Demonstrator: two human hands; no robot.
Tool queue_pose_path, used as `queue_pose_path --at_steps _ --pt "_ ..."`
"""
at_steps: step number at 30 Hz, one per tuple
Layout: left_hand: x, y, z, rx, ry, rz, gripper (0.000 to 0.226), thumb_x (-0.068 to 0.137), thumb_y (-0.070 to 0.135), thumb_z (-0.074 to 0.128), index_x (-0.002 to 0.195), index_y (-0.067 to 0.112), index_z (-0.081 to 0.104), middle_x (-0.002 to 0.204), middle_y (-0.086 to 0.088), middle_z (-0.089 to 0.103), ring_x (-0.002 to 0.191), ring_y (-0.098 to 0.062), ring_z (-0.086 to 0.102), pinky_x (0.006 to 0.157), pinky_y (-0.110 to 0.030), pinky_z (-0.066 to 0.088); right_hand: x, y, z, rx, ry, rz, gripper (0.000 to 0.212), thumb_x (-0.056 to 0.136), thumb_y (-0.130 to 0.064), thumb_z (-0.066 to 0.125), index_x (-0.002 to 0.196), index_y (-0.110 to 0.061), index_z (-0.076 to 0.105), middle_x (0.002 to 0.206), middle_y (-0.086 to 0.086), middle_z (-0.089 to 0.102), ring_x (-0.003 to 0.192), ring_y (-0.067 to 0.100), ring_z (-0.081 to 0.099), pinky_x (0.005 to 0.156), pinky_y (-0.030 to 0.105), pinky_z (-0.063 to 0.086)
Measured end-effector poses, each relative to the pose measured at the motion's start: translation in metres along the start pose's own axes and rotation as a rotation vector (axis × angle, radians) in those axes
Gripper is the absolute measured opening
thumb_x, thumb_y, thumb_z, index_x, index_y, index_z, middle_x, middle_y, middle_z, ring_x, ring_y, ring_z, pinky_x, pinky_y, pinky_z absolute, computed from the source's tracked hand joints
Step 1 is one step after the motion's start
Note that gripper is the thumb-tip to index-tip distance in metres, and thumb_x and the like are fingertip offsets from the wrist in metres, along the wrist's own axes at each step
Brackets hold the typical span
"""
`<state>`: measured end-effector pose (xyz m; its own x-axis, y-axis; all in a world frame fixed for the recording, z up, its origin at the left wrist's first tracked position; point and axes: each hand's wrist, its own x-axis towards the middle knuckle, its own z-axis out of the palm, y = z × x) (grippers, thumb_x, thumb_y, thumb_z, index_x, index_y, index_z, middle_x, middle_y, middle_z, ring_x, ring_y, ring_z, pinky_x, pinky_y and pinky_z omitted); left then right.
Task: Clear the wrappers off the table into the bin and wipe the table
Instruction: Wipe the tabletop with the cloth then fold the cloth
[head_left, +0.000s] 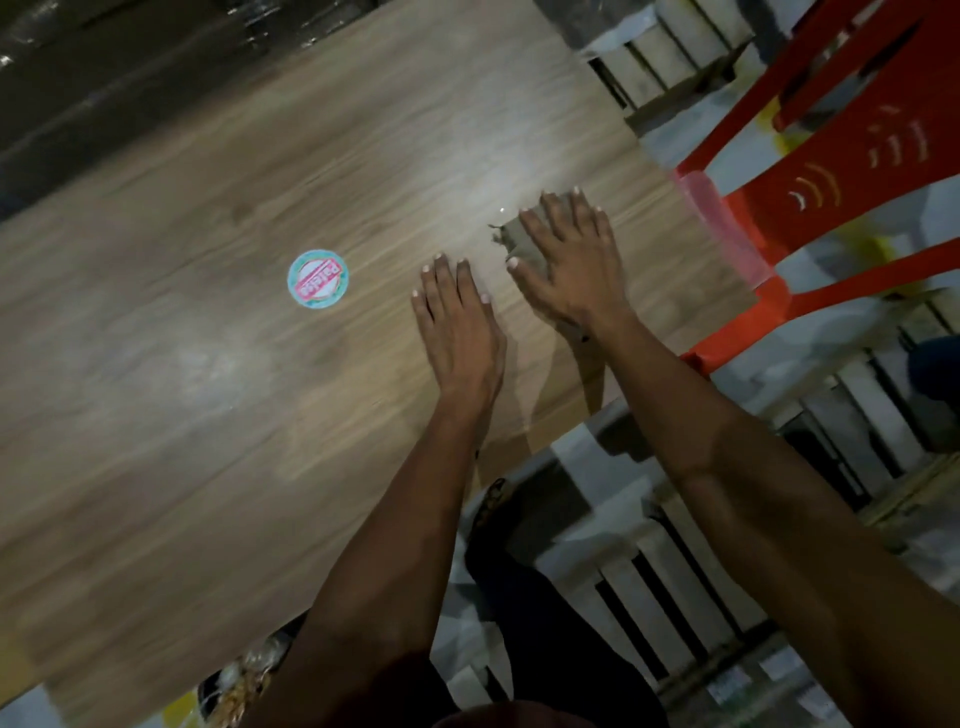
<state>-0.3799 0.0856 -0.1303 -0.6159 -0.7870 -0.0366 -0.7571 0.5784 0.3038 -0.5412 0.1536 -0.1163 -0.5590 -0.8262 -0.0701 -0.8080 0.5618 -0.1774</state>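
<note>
The person is leaning over the table (218, 249) and pressing a grey cloth (519, 241) flat under the right hand (569, 260), fingers spread straight over it, palm down, not clenched round it. The cloth is lying near the right edge of the table, just short of the red chair (810, 171) beyond that edge. The left hand (457, 322) is resting flat on the bare wood just left of the cloth, fingers straight and holding nothing.

I am judging the wiping to be under way and the clearing mostly done: no loose wrappers are showing on the tabletop. One round sticker (318, 279), teal with pink lettering, is lying on the wood well to the left of both hands; whether it is stuck down or loose litter I cannot tell. At the near edge, low left, something like a bin (244, 675) with pale scraps inside is partly showing, but it is too cut off to be sure. The wide left stretch of the table is looking unwiped to me, so most of the surface is probably still waiting for the cloth.
</note>
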Motion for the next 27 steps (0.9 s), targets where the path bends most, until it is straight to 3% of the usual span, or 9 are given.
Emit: queue_pose_path --at_steps 10,14,20,23,27 --pt "0.024 0.075 0.015 -0.09 -0.069 0.078 0.065 0.101 0.033 0.005 0.158 0.009 0.028 0.166 -0.015 0.023 0.155 -0.031 0.018 0.126 -0.047 0.009 0.028 0.099 -0.031 0.005 0.047 0.153 0.062 0.106 -0.055 0.022 0.161 -0.026 0.031 0.17 0.007 0.024 0.158 0.034 0.015 0.126 0.056 0.015" --pt "0.025 0.076 0.009 -0.131 -0.036 0.054 0.064 0.103 0.033 0.007 0.158 0.009 0.029 0.166 -0.013 0.024 0.155 -0.03 0.017 0.126 -0.045 0.008 0.029 0.095 -0.032 0.091 0.129 0.272 0.059 0.107 -0.048 0.024 0.159 -0.023 0.035 0.168 0.009 0.029 0.157 0.033 0.018 0.126 0.055 0.016" --pt "0.008 0.022 -0.019 -0.213 0.142 -0.119 0.05 0.105 0.025 0.027 0.151 0.009 0.042 0.16 -0.013 0.037 0.151 -0.031 0.029 0.123 -0.046 0.019 0.003 0.005 -0.029 0.357 0.263 0.282 0.054 0.108 -0.041 0.031 0.158 -0.023 0.037 0.167 0.009 0.031 0.157 0.033 0.018 0.126 0.047 0.013" --pt "-0.012 -0.04 -0.036 -0.225 0.194 -0.275 0.048 0.104 0.022 0.035 0.149 0.007 0.044 0.159 -0.015 0.039 0.149 -0.034 0.032 0.122 -0.05 0.022 -0.019 -0.074 -0.011 0.576 0.245 0.251 0.052 0.108 -0.038 0.038 0.155 -0.017 0.044 0.165 0.012 0.035 0.156 0.034 0.023 0.126 0.051 0.021" --pt "-0.054 -0.13 -0.065 -0.229 0.198 -0.449 0.051 0.104 0.026 0.029 0.152 0.009 0.04 0.162 -0.015 0.033 0.152 -0.033 0.026 0.123 -0.047 0.017 -0.047 -0.185 0.014 0.716 0.157 0.16 0.059 0.102 -0.043 0.037 0.147 -0.009 0.055 0.158 0.018 0.045 0.152 0.04 0.032 0.12 0.055 0.032"
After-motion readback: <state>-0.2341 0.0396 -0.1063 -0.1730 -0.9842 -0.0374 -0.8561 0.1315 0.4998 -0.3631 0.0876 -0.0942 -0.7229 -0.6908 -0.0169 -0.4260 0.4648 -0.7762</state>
